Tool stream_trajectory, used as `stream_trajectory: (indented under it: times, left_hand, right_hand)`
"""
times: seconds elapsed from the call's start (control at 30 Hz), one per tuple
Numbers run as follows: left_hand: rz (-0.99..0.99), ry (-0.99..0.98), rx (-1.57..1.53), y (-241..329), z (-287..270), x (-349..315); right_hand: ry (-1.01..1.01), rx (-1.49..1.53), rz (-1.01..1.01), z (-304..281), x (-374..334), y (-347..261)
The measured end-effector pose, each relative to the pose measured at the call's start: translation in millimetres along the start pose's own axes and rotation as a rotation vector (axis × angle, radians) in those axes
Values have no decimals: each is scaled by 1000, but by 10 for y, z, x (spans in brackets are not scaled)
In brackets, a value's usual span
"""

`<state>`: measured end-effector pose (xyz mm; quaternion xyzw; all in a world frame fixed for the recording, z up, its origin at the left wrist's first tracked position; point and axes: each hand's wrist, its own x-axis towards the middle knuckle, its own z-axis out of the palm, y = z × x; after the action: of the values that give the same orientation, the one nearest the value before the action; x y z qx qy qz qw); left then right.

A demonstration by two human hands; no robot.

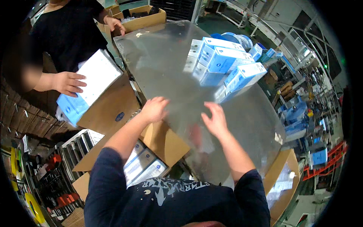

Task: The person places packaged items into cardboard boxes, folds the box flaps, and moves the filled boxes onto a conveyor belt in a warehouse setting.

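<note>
Currently, the left hand [153, 109] and right hand [216, 120] hover mid-frame, fingers released, grasping nothing. Blue-and-white boxes [222, 60] rest upper right on the desk [162, 56], presumably for easy reach; packed boxes [145, 162] sit side by side lower left in the carton [166, 143], apparently saving space.

Blue-and-white rectangular cardboard cartons [245, 75], upper right of frame.
Closed, grouped near each other; open brown cardboard box [166, 143], lower left of centre, holds rowed white-and-blue cartons [145, 162].

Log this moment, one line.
left hand: empty, near open carton | right hand: empty, over metal table | blue-white boxes: on table
</note>
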<state>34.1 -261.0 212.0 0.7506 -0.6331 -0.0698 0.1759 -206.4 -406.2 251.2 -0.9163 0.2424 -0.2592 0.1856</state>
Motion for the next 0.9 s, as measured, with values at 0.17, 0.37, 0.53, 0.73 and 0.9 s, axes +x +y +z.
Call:
stream_trajectory:
  times: [0.17,0.37,0.53,0.73,0.9]
  left_hand:
    - [-372,-123,109,103,546,658]
    - [-350,-234,186,310,635,654]
    - [-360,-219,198,269,596,585]
    - [-352,-203,155,192,521,603]
    - [-325,-209,143,174,500,737]
  right_hand:
    - [-71,-389,-217,-116,1400,311]
    - [74,-667,-178,415,2768,1040]
    - [-98,-574,302,644,3339,1045]
    - [-136,-812,34,578,3230,1060]
    - [-207,-685,-269,174,2427,1104]
